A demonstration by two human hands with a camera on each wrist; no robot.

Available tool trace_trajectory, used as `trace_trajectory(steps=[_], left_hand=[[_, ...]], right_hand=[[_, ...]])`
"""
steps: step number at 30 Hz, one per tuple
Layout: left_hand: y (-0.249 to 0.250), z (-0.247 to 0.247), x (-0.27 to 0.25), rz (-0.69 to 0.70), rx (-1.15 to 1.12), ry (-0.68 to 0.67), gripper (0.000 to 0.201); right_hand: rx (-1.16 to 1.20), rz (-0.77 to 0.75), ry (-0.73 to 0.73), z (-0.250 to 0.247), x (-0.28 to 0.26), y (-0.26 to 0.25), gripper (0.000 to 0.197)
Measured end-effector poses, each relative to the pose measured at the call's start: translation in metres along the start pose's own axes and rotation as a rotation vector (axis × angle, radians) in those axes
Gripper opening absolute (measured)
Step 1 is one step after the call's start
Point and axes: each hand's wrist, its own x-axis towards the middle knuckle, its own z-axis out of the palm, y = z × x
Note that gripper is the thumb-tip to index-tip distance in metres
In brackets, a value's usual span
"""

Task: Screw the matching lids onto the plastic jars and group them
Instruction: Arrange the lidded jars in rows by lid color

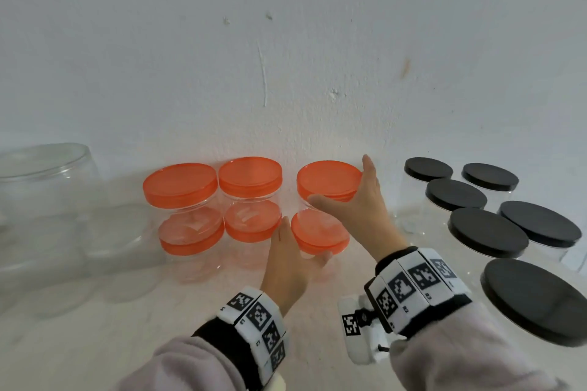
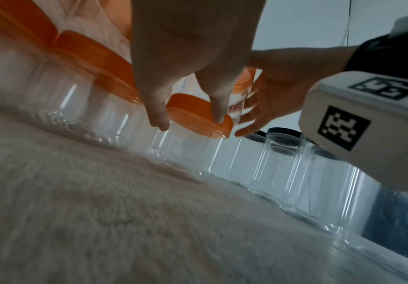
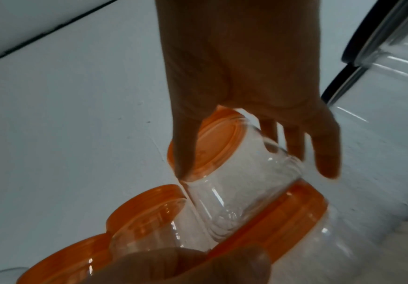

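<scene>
In the head view, the right hand [image 1: 359,200] has its grip around the upper orange-lidded jar [image 1: 328,181], stacked on a lower jar [image 1: 319,233] beside the wall [image 1: 286,41]; the left hand [image 1: 290,263] curls around that lower jar. Black-lidded jars [image 1: 489,232] stand right of it.

The left wrist view shows the left fingers [image 2: 218,107] on the lower jar's lid rim.

The right wrist view shows thumb and fingers [image 3: 326,153] spanning the upper jar.

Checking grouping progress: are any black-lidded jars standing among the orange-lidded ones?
No: the black-lidded jars stand apart at right, the orange-lidded jars clustered at centre.
</scene>
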Motion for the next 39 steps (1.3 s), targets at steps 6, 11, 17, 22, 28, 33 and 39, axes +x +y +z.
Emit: trace_trajectory(steps=[6,11,17,22,28,33,39], left_hand=[[-0.003,-0.003,-0.003,-0.037,-0.092,0.031,0.086],[-0.005,-0.005,-0.002,0.000,-0.022,0.061,0.058],[0.001,-0.031,-0.007,0.174,0.116,0.023,0.039],[0.021,-0.075,-0.011,0.659,0.363,0.331,0.020],[0.021,-0.115,-0.004,0.782,0.547,0.595,0.031],[0.010,-0.133,0.000,0.552,0.710,0.550,0.050],[-0.004,-0.147,-0.002,0.377,0.739,0.472,0.051]], right_hand=[[-0.009,0.271,-0.173,-0.001,-0.001,0.025,0.125],[0.002,0.294,-0.230,0.011,-0.011,0.043,0.097],[-0.075,0.255,-0.238,0.021,-0.004,0.046,0.086],[-0.066,0.219,-0.242,0.028,0.005,0.048,0.085],[-0.114,0.193,-0.239,0.036,0.014,0.051,0.084],[-0.167,0.176,-0.231,0.040,0.022,0.053,0.083],[-0.167,0.158,-0.224,0.044,0.025,0.052,0.078]])
